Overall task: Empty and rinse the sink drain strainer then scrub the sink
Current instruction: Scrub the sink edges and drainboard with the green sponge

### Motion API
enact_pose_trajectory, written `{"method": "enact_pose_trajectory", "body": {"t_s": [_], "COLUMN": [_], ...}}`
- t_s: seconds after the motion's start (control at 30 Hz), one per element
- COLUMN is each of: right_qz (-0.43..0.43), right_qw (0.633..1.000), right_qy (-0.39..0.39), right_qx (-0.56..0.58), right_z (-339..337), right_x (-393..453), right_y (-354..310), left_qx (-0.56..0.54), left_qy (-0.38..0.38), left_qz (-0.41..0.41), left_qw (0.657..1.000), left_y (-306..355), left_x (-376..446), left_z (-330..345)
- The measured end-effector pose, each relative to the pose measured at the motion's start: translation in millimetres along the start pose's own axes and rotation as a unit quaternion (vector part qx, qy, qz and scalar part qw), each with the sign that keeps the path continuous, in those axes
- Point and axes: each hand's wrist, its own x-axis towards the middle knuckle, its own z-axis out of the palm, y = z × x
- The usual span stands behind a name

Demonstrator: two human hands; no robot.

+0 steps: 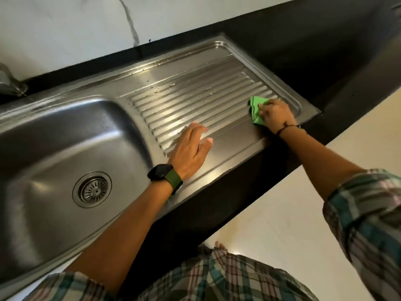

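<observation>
While your left hand [191, 146] lies flat, fingers straight, on the ribbed drainboard [195, 92], your right hand [275, 115] presses a green cloth [256, 107] at the drainboard's far corner, fingers curled over it. The strainer [92, 189] sits in the sink [54, 135] drain, well apart from both hands.

sink [54, 135]: steel, basin left, ribbed drainboard right | strainer [92, 189]: seated in drain | green scrub pad [256, 109]: on drainboard's right end
</observation>
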Motion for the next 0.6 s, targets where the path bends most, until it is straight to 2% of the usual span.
{"method": "enact_pose_trajectory", "body": {"t_s": [0.17,0.33,0.43,0.6], "right_qz": [0.054,-0.079,-0.064,-0.079], "right_qw": [0.997,0.996,0.998,0.990], "right_qy": [-0.028,-0.018,-0.002,-0.034], "right_qx": [-0.043,-0.030,-0.028,-0.113], "right_z": [10.1,39.5,51.0,48.0], "right_x": [-11.8,-75.9,-87.8,-67.1], "right_y": [-26.9,-92.4,-107.1,-76.4], "left_qx": [-0.015,-0.034,-0.039,-0.029], "left_qy": [-0.025,-0.028,-0.030,-0.022], "left_qz": [0.018,0.028,0.050,0.063], "left_qw": [0.999,0.999,0.998,0.997], "left_y": [-8.0,-3.9,0.1,0.2], "left_x": [10.9,33.0,45.4,50.3], "left_z": [17.4,38.1,44.7,50.8]}}
